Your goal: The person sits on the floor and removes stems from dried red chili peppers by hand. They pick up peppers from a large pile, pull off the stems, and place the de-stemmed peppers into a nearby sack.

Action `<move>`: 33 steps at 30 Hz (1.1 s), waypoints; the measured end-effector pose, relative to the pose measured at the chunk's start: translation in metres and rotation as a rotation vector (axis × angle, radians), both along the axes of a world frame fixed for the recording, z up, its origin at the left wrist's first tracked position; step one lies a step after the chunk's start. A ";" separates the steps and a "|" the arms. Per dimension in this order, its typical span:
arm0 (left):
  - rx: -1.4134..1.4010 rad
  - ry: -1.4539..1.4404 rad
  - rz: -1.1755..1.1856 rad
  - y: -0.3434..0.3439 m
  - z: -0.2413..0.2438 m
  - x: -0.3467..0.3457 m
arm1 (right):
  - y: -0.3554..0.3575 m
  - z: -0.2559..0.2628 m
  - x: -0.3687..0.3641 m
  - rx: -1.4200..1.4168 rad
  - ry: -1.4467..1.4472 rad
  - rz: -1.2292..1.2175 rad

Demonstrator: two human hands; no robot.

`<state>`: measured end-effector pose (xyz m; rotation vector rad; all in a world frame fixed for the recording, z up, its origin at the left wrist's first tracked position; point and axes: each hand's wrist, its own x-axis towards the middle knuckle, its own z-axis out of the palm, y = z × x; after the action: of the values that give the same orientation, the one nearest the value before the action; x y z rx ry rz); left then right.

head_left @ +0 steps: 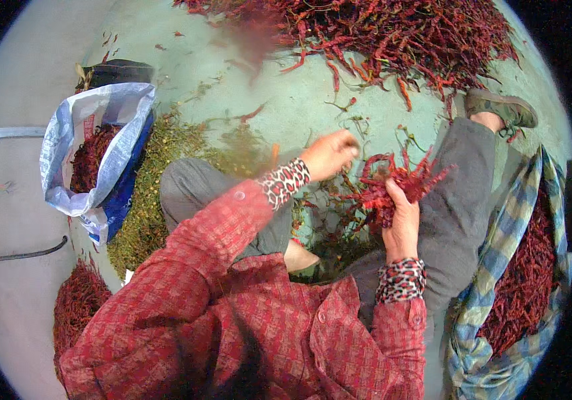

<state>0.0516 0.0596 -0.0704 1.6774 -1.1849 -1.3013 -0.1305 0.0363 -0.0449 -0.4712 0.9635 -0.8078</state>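
Observation:
My right hand [401, 225] is closed around a bunch of dried red chili peppers [401, 185], its thumb lying across them. Just left of the bunch is my left hand [331, 154], blurred, its fingers curled; whether anything is between them cannot be told. Below both hands, chili stems and scraps [338, 225] lie on the pale floor between my legs. A large heap of red chilies [396, 40] spreads along the top of the view, with loose ones at its near edge.
At left, an open blue and white woven sack [100, 200] holds dark red chilies. Beside it lies a pile of greenish-brown stems [151, 200]. More chilies form a heap [80, 305] at lower left. A checked cloth [501, 250] around chilies [521, 285] lies at right, near my leg.

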 end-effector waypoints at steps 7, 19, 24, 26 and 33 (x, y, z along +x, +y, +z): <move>-0.161 -0.756 -0.133 -0.020 -0.002 0.034 | -0.006 0.041 -0.051 -0.182 -0.135 -0.341; -0.023 -0.853 -0.435 -0.019 -0.032 -0.051 | -0.010 0.030 -0.048 -0.150 0.047 -0.299; -0.074 -0.856 -0.365 -0.020 -0.020 -0.030 | -0.007 0.031 -0.048 -0.134 0.018 -0.307; -0.106 -0.857 -0.421 -0.009 -0.014 -0.029 | -0.009 0.028 -0.048 -0.156 -0.006 -0.313; 0.035 -0.763 -0.273 -0.003 -0.034 -0.014 | -0.004 0.026 -0.036 -0.130 0.058 -0.287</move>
<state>0.0378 0.0566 -0.1044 2.1810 -1.8818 -0.8258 -0.1665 0.0327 -0.0184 -0.4765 1.0503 -1.1254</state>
